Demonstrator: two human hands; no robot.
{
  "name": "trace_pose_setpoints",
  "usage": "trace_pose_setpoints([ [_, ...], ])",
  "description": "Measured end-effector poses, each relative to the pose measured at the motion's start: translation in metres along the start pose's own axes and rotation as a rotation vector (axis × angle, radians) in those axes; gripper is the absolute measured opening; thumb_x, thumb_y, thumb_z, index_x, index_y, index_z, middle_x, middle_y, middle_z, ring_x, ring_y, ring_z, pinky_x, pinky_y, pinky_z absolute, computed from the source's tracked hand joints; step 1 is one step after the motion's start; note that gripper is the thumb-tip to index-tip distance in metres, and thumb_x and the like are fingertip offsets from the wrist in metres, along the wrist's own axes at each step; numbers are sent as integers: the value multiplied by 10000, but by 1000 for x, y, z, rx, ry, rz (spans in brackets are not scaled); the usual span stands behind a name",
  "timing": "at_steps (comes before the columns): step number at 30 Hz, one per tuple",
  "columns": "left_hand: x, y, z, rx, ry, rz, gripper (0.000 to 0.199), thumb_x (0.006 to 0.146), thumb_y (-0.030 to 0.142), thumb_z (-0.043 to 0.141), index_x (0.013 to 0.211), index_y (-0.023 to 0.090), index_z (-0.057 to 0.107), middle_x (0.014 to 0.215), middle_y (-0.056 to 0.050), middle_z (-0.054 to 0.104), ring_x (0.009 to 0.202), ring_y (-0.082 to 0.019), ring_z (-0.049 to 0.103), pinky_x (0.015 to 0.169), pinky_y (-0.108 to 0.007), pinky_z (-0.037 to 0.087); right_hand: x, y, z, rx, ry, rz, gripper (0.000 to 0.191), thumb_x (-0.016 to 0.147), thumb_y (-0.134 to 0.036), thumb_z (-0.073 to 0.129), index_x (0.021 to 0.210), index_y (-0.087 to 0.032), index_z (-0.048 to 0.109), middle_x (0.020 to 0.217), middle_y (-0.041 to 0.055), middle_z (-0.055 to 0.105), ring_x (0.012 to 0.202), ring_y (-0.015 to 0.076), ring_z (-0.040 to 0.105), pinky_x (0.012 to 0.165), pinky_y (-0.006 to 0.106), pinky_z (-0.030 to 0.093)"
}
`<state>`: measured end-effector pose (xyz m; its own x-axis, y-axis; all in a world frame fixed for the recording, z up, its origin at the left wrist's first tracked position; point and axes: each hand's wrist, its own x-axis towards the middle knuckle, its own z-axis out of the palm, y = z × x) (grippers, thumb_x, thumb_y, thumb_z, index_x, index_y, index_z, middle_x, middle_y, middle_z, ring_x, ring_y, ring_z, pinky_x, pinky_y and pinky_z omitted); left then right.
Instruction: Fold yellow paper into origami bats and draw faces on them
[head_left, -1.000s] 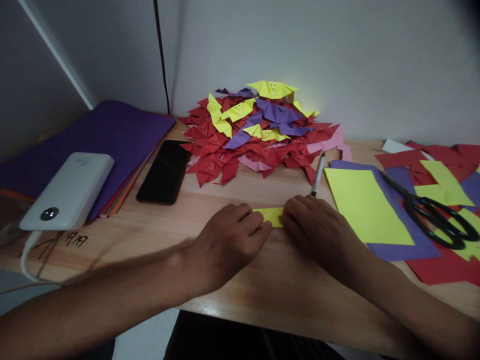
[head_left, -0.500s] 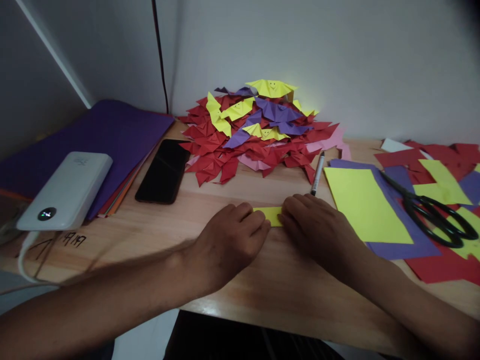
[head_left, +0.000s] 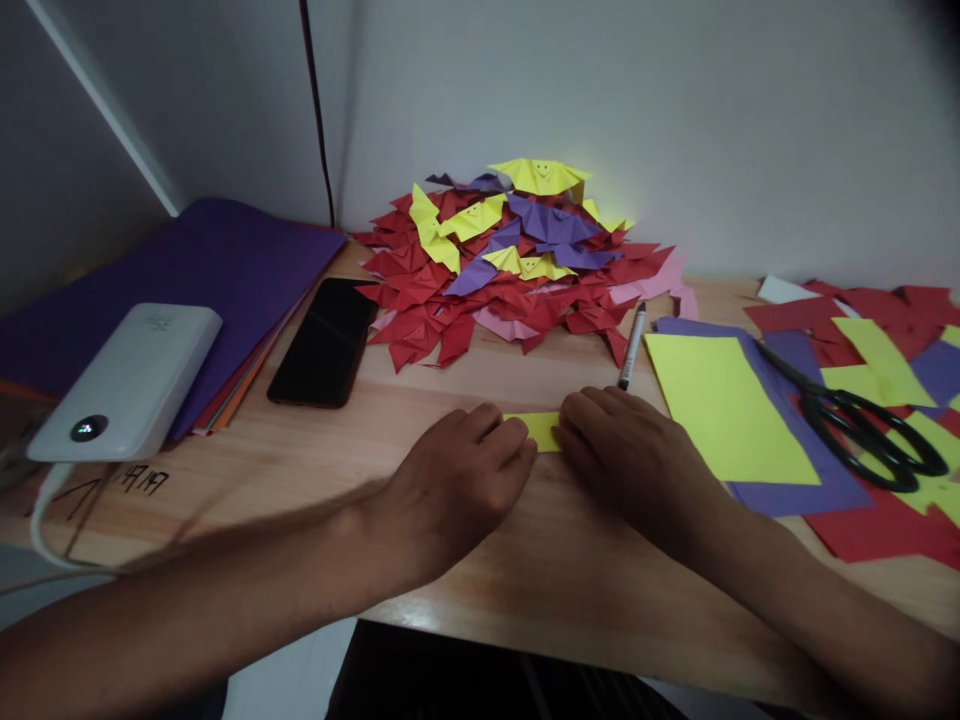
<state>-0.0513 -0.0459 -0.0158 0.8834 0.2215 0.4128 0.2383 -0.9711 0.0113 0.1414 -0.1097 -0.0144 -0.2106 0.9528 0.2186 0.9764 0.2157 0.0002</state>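
Observation:
Between my two hands lies a small piece of yellow paper (head_left: 543, 432) on the wooden table, with only its middle strip showing. My left hand (head_left: 469, 475) is closed on its left end, fingers curled under. On the right end, my right hand (head_left: 626, 445) presses with bent fingers. Both hands cover the ends of the paper, so its full shape is hidden. Just beyond my right hand lies a white marker (head_left: 633, 348). Behind the hands rises a pile of folded paper bats (head_left: 427, 310) in red, purple, yellow and pink, some with drawn smiling faces.
To the right, yellow sheets (head_left: 731, 410) rest on purple paper, beside black-handled scissors (head_left: 862, 425) and red and yellow scraps (head_left: 877, 525). At left are a black phone (head_left: 322, 345), a white power bank (head_left: 127, 380) with a cable, and stacked purple sheets (head_left: 225, 250).
Both hands keep their hold on the yellow paper almost unmoved. The whole view has shifted very slightly.

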Motion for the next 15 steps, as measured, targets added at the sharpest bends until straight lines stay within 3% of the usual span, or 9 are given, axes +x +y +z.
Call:
trace_pose_setpoints([
  [8, -4, 0, 4, 106, 37, 59, 213, 902, 42, 436, 935, 99, 639, 1008, -77, 662, 779, -153, 554, 591, -281, 482, 0, -4, -1, -53, 10, 15, 184, 879, -147, 441, 712, -193, 502, 676, 40, 568, 648, 195, 520, 628, 322, 336],
  [15, -5, 0, 3, 146, 7, 70, 228, 897, 58, 453, 964, 106, 667, 1042, -74, 667, 749, -154, 553, 558, -297, 453, -4, -4, -3, 9, -18, 71, 177, 815, -44, 450, 836, -163, 579, 756, 45, 617, 732, 209, 571, 644, 315, 386],
])
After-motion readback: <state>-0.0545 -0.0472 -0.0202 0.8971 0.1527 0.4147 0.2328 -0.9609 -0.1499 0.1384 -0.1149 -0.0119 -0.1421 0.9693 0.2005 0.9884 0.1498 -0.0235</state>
